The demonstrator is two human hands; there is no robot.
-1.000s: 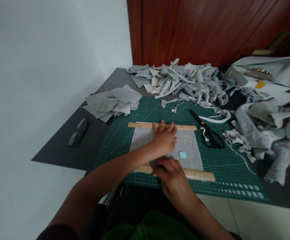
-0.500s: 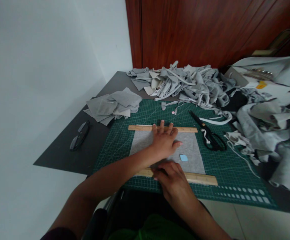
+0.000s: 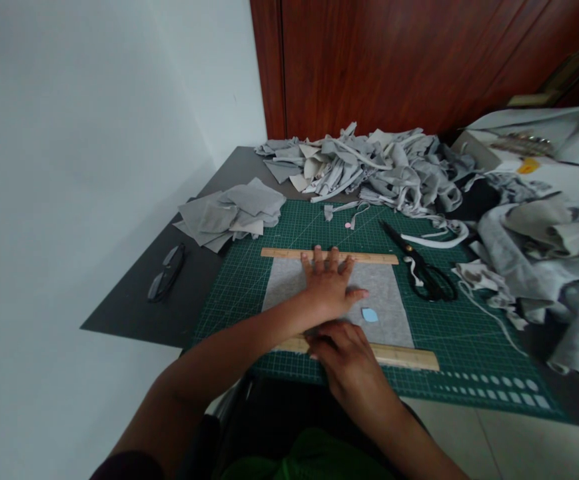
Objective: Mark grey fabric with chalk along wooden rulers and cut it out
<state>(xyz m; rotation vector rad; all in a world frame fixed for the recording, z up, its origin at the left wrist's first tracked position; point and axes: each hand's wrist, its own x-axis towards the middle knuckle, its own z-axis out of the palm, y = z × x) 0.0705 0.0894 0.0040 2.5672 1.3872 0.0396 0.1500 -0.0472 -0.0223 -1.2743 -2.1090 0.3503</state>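
A grey fabric piece (image 3: 389, 293) lies flat on the green cutting mat (image 3: 229, 293). My left hand (image 3: 328, 290) is spread open over it, palm down, its fingertips on the far wooden ruler (image 3: 379, 258) along the fabric's back edge. Closer to me, my right hand (image 3: 349, 357) has its fingers curled and closed on the near wooden ruler (image 3: 409, 357), which lies across the fabric's front edge. Its fingertips are partly hidden. A small light blue piece (image 3: 370, 315) rests on the fabric, just right of my hands.
Black-handled scissors (image 3: 422, 270) lie right of the fabric. Stacked grey fabric pieces (image 3: 229, 210) and glasses (image 3: 166, 272) are on the left. A heap of grey scraps (image 3: 369, 163) covers the back; more fabric (image 3: 534, 260) and a white box (image 3: 559, 177) stand right.
My left fingers have shifted slightly on the far ruler, and a pale strip behind that ruler is now out of sight. My right hand stays on the near ruler. The view has shifted a little.
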